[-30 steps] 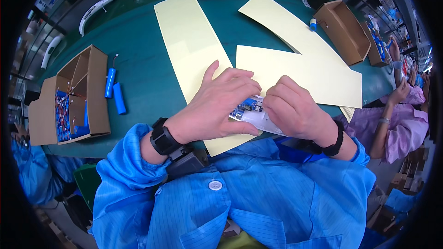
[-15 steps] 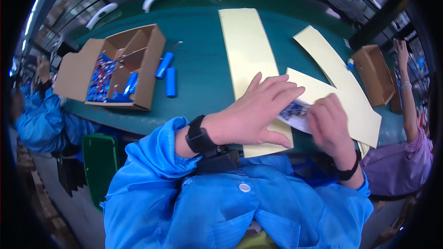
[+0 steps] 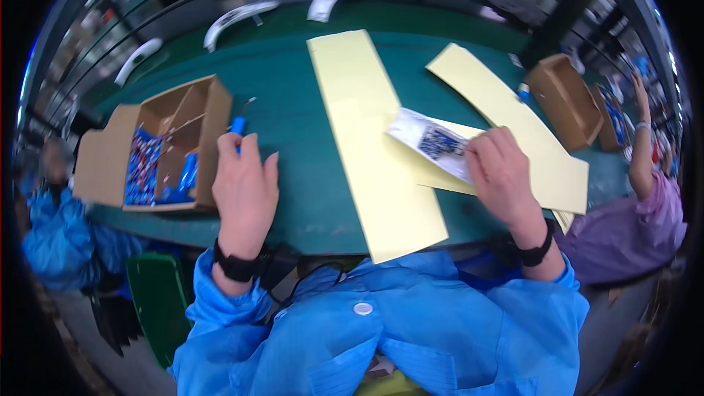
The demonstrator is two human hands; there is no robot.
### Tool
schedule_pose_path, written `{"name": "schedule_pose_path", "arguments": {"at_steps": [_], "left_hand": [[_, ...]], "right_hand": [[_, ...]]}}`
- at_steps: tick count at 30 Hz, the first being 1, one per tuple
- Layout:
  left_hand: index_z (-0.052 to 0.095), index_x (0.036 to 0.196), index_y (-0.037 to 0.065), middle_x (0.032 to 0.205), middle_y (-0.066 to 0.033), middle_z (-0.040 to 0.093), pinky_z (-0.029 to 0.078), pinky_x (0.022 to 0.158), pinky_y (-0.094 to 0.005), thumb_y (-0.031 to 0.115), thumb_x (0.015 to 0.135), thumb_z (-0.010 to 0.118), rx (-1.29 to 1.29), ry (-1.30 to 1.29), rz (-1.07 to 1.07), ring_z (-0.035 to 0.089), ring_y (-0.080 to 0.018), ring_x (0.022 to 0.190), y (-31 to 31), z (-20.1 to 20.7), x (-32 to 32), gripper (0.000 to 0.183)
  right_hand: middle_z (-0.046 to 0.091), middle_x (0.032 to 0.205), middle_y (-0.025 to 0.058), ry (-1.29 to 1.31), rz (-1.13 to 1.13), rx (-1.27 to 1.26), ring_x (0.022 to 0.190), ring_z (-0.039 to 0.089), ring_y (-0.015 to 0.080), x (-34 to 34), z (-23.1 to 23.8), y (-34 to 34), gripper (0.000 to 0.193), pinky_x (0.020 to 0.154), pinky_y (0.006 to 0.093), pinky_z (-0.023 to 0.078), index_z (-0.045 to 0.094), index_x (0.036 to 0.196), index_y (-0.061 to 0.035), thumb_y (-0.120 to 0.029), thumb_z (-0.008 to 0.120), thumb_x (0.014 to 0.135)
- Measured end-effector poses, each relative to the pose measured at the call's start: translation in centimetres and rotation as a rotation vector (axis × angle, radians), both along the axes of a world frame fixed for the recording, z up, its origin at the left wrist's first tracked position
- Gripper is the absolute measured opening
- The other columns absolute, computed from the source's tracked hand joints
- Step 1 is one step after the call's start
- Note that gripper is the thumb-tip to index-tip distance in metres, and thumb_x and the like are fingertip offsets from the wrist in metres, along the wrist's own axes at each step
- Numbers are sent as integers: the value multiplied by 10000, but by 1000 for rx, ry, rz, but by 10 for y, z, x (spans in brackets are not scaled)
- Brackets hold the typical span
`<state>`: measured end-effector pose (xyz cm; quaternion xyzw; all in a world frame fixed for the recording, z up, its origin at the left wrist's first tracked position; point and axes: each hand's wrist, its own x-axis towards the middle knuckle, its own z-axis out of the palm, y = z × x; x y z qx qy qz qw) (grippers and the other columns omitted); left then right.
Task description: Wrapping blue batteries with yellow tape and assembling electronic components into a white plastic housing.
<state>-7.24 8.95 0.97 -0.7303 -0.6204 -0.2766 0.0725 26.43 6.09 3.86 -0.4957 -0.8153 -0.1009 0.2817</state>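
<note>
My right hand (image 3: 504, 176) pinches one end of a curved white sheet with a dark printed patch (image 3: 433, 139). The sheet is held over pale yellow strips. Farther left, my left hand (image 3: 246, 194) reaches over the green table beside the cardboard box, its thumb apart from its fingers. Just past its fingertips shows a blue cylinder with a short wire (image 3: 238, 125), which looks like a battery pack. The hand hides part of that cylinder. The second blue cylinder seen earlier is out of sight, probably beneath the hand.
A divided cardboard box (image 3: 209, 132) at left holds many small blue, red and white parts. Long yellow strips (image 3: 352, 125) lie across the green table (image 3: 286, 88). Another cardboard box (image 3: 565, 103) stands at right. White curved parts (image 3: 238, 18) lie beyond. Co-workers sit at both sides.
My left hand has moved from beside the white sheet leftward to the blue cylinders. My right hand keeps the sheet, which is now more fully visible. The whole view has shifted.
</note>
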Motion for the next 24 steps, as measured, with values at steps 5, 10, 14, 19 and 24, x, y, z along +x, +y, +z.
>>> {"name": "schedule_pose_path", "arguments": {"at_steps": [5, 10, 14, 19, 24], "left_hand": [[576, 1119, 9, 1121, -175, 557, 505, 760, -398, 117, 834, 687, -260, -145, -523, 587, -358, 928, -9, 48, 42, 325], [570, 1114, -16, 1143, -170, 563, 474, 854, -381, 125, 828, 699, -184, -6, -563, 560, -348, 1031, 2, 52, 56, 344], [576, 1107, -13, 1146, -173, 563, 474, 862, -388, 143, 830, 704, -213, -79, -479, 558, -358, 1038, -2, 33, 41, 343], [591, 1071, -14, 1133, -172, 575, 478, 857, -390, 157, 826, 707, -190, -36, -530, 565, -353, 1030, 3, 43, 48, 321], [597, 1045, -10, 1112, -163, 590, 484, 846, -393, 164, 815, 705, -109, -29, -604, 566, -344, 1014, 39, 39, 71, 308]], "right_hand": [[570, 857, 107, 22, -11, -99, 823, 568, 288, 4, -1, -1, 159, 686, 366, 494, 594, 924, -26, -29, 659, 779], [551, 1138, 160, 53, -18, -219, 1014, 558, 329, 15, 17, -27, 429, 852, 404, 479, 545, 1181, -30, -96, 693, 784], [434, 1350, 198, -78, -37, -434, 1187, 488, 366, 29, 11, -29, 676, 995, 431, 423, 425, 1381, -71, -141, 715, 775], [456, 1299, 194, 44, 72, -441, 1156, 505, 367, 40, 15, -7, 586, 971, 425, 439, 468, 1341, -73, -107, 669, 792], [521, 1192, 190, 43, 134, -134, 1053, 564, 364, 64, 75, 97, 481, 927, 401, 471, 501, 1288, -51, -151, 631, 835]]}}
